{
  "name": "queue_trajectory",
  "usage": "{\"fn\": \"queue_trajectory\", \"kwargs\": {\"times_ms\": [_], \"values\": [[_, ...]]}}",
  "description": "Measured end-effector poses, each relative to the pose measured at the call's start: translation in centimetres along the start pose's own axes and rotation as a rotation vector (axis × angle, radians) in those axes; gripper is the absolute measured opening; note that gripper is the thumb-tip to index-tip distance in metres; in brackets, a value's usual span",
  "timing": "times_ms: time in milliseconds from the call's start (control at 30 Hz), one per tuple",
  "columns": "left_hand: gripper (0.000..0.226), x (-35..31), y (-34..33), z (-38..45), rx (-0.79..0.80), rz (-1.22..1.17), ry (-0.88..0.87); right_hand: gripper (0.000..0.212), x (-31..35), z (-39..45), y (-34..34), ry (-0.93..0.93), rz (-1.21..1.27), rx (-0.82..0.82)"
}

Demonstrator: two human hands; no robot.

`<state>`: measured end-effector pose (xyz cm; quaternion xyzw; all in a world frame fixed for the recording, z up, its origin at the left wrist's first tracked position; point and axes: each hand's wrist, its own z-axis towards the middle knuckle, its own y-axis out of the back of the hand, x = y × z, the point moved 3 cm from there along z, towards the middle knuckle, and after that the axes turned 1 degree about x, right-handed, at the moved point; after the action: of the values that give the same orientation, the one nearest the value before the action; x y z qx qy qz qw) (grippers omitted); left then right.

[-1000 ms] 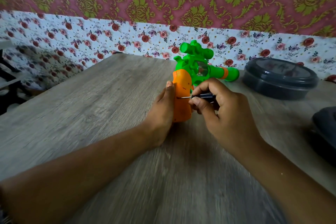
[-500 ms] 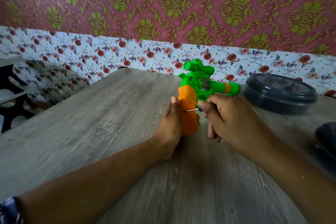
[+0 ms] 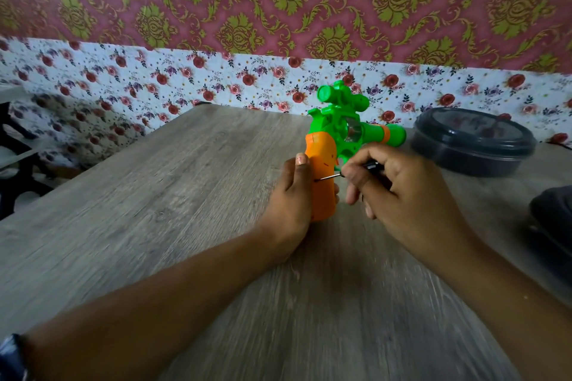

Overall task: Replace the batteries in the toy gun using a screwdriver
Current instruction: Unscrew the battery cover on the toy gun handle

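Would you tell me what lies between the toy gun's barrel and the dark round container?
In the head view, only bare table separates barrel and container.

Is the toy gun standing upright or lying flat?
Upright. The toy gun stands on its grip on the table, barrel level; the left hand steadies it.

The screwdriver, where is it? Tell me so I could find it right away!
Find the wooden table and the green and orange toy gun standing on it. Beside the orange grip, the right hand pinches the screwdriver. It is the only thin metal rod there, its tip touching the grip.
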<state>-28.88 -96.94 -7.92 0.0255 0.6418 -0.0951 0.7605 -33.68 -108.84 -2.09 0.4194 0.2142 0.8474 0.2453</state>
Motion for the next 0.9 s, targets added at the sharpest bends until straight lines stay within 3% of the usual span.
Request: {"fn": "queue_trajectory", "kwargs": {"times_ms": [133, 233, 533, 600, 700, 800, 900], "values": [[0.046, -0.1, -0.2, -0.1, 0.006, -0.046, 0.024, 0.036, -0.2, 0.0, 0.1, 0.060, -0.231, 0.009], [0.045, -0.4, -0.4, -0.5, 0.009, -0.032, 0.013, 0.033, 0.1, -0.1, 0.3, 0.148, -0.425, -0.016], [0.043, 0.0, 0.0, -0.2, -0.002, 0.069, -0.031, 0.006, 0.9, -0.1, -0.4, 0.102, -0.161, 0.121], [0.045, 0.1, 0.2, -0.1, -0.025, 0.080, -0.005, 0.014, 0.6, -0.2, -0.4, 0.076, -0.122, 0.123], [0.043, -0.2, 0.1, -0.1, -0.047, 0.025, 0.023, 0.042, 0.1, -0.4, -0.3, 0.012, -0.204, 0.108], [0.033, -0.4, 0.0, -0.3, -0.050, 0.043, 0.037, 0.037, -0.3, -0.3, -0.3, 0.004, -0.331, 0.096], [0.044, 0.0, 0.4, 0.0, -0.064, 0.080, 0.028, 0.031, 0.0, -0.4, -0.6, 0.042, -0.327, 0.068]]}}
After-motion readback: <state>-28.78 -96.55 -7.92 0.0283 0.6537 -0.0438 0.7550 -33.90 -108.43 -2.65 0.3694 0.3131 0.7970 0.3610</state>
